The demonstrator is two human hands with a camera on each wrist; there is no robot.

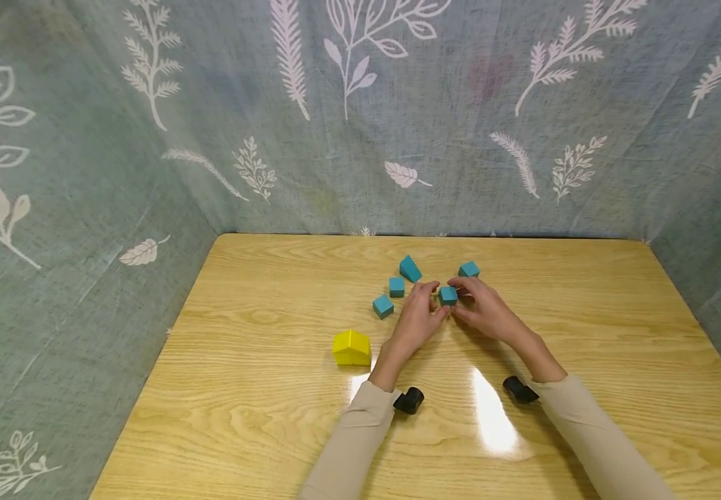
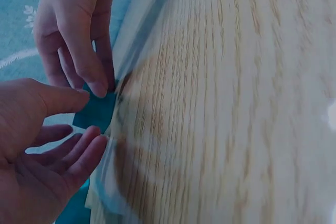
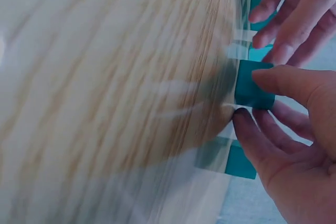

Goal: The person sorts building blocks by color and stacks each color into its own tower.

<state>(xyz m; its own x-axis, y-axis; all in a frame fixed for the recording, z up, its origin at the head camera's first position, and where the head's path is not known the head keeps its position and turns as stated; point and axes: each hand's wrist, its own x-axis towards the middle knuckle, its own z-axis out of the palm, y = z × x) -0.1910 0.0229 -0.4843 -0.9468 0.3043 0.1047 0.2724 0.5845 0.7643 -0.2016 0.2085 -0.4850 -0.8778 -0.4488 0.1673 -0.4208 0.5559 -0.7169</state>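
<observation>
Between the two hands is a blue cube (image 1: 448, 296), low over the wooden table. My right hand (image 1: 488, 309) pinches it; in the right wrist view the thumb lies on the near face of the cube (image 3: 252, 90), with fingers bent on the far side. On its other side is my left hand (image 1: 419, 318), fingers loosely bent and spread. The left thumb tip comes right up to the cube (image 2: 97, 111) in the left wrist view, while the other left fingers stay apart from it. Behind the right hand's fingers sits another blue cube (image 1: 469, 268), partly covered.
Left of the hands lie two more blue cubes (image 1: 396, 285) and, farther back, a blue wedge-shaped block (image 1: 409, 269). A yellow house-shaped block (image 1: 351, 348) stands nearer, beside the left forearm. A leaf-patterned cloth (image 1: 367, 173) hangs behind the wooden table (image 1: 248, 389).
</observation>
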